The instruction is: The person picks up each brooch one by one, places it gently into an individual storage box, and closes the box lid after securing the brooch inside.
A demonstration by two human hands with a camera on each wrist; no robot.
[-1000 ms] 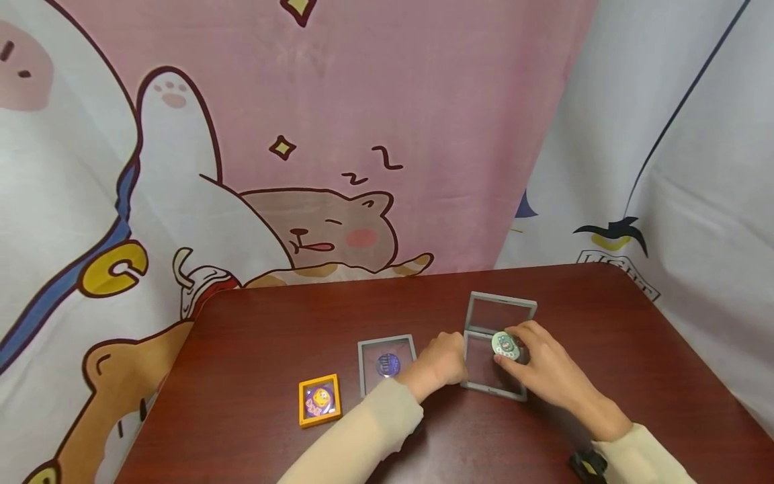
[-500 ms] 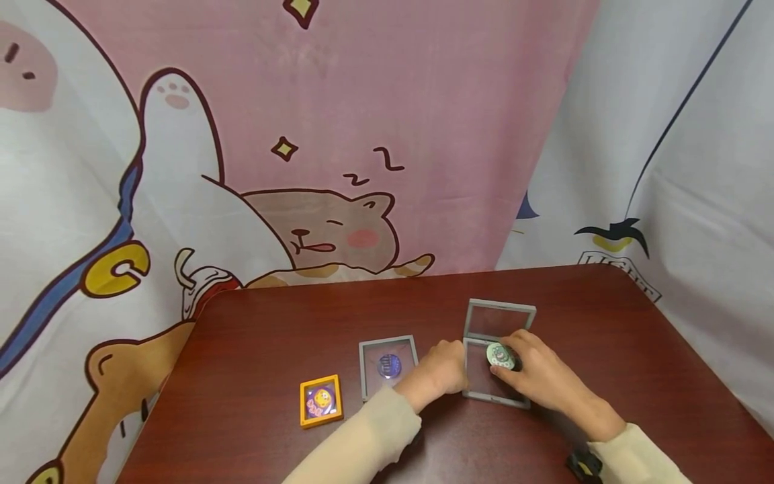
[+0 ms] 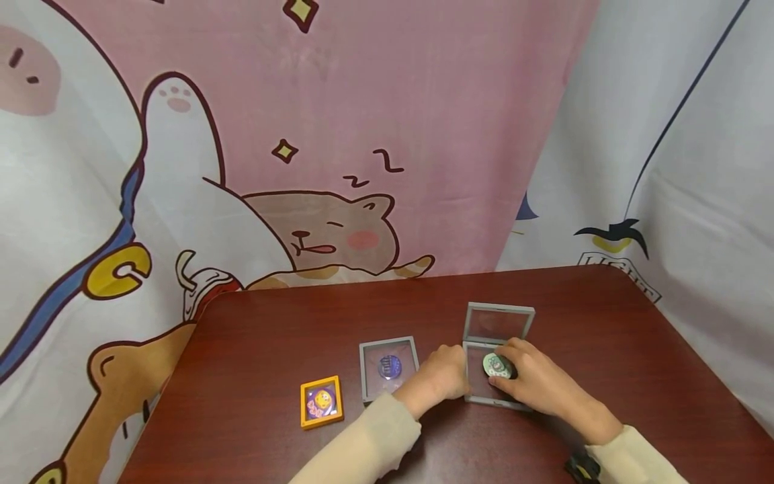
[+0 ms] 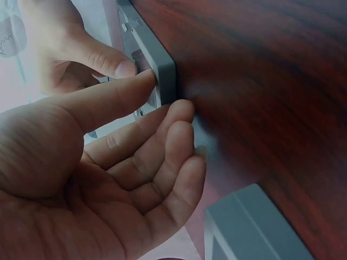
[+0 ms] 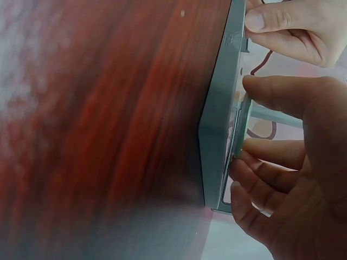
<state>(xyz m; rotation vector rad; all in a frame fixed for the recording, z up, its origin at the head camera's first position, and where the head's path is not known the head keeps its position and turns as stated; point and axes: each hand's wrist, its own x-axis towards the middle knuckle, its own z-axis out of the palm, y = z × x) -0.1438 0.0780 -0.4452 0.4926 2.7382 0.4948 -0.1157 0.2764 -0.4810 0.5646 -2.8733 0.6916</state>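
My right hand (image 3: 538, 380) pinches a round pale green badge (image 3: 494, 365) between thumb and fingers. In the right wrist view the badge (image 5: 244, 122) lies close along the inside of a grey hinged display frame (image 3: 498, 402). That frame is spread apart like a book, with its clear-windowed lid (image 3: 500, 306) raised at the back. At its left edge my left hand (image 3: 443, 372) holds on, thumb on the grey border (image 4: 164, 65) and fingertips below. The right hand covers the frame's right side in the head view.
Left of the hands lies a second grey frame (image 3: 363, 370) with a round blue badge (image 3: 390, 366) in it. Farther left is a small yellow frame (image 3: 304, 407) with a purple and yellow picture. Behind the brown table (image 3: 272, 323) hangs a cartoon-printed cloth (image 3: 459, 134).
My right hand has brought the green badge down and slightly left, lower over the grey frame. The frame and my left hand have shifted a little nearer.
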